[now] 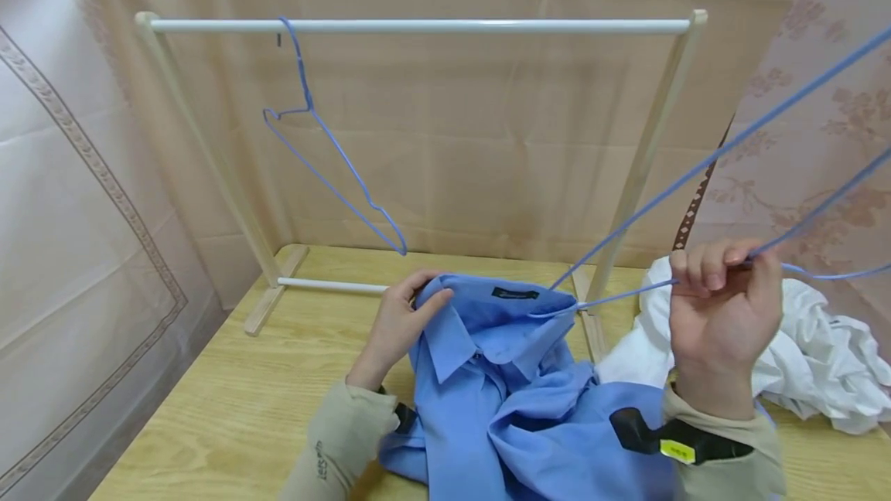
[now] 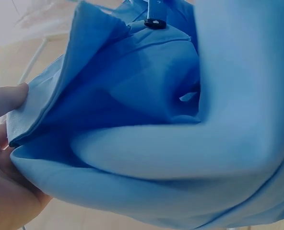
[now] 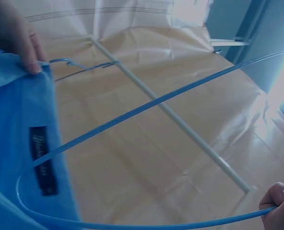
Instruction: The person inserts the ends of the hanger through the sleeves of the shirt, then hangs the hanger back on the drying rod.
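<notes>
A blue collared shirt [image 1: 452, 416] lies on the table with its neck held up and a dark label [image 1: 515, 294] showing inside the collar. My left hand [image 1: 400, 323] pinches the left side of the collar [image 2: 41, 98], thumb on the outside. A blue wire hanger [image 1: 696, 168] slants up to the right, partly out of the frame. My right hand [image 1: 727, 323] grips the hanger's lower wire. One end of the hanger dips into the shirt's neck opening, beside the label [image 3: 43, 160] in the right wrist view. How far it reaches inside is hidden.
Behind the shirt stands a rack with a white top bar [image 1: 487, 26] and wooden legs. Another blue hanger [image 1: 341, 153] hangs from its left part. Crumpled white cloth [image 1: 821, 354] lies on the wooden table [image 1: 209, 416] at the right. A beige curtain [image 1: 452, 138] covers the back.
</notes>
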`<state>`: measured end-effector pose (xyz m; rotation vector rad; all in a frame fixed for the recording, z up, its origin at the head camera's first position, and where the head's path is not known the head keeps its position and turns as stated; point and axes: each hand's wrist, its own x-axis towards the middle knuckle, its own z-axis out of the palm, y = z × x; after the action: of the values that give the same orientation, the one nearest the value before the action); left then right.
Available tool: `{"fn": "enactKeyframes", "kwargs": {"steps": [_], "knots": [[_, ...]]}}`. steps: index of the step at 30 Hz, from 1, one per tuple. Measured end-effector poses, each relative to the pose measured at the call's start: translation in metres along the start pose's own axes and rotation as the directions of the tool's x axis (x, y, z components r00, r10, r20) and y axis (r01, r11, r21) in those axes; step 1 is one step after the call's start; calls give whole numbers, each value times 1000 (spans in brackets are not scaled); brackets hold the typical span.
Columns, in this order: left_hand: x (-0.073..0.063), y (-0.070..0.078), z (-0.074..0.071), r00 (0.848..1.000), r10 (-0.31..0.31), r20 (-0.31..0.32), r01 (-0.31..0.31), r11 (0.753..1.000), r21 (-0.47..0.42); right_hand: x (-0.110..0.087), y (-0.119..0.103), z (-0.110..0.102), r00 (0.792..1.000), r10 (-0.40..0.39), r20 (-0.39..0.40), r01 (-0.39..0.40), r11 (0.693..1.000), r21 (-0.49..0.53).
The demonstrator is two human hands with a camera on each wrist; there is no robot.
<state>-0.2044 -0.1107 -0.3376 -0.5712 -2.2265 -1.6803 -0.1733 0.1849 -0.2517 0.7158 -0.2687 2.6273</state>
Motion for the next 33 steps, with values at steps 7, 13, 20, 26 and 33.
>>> {"fn": "enactKeyframes", "kwargs": {"steps": [7, 13, 20, 26, 33], "knots": [[-3, 6, 1, 999, 37, -20, -37, 999, -23, -8, 31, -10, 993, -4, 121, 19, 993, -118], [-3, 9, 0, 994, 81, -68, -84, 996, -43, -16, 56, -18, 972, -78, 220, 146, 940, -310], [-5, 15, 0, 993, 89, -82, -94, 994, -62, -19, 71, -24, 958, -65, 279, 185, 885, -428], [-7, 20, -1, 986, 132, -103, -137, 990, -42, -22, 74, -29, 967, 48, 251, 115, 795, -596], [-9, 25, -2, 973, 183, -138, -186, 982, -7, -23, 75, -30, 941, 208, 266, 35, 723, -690]]}}
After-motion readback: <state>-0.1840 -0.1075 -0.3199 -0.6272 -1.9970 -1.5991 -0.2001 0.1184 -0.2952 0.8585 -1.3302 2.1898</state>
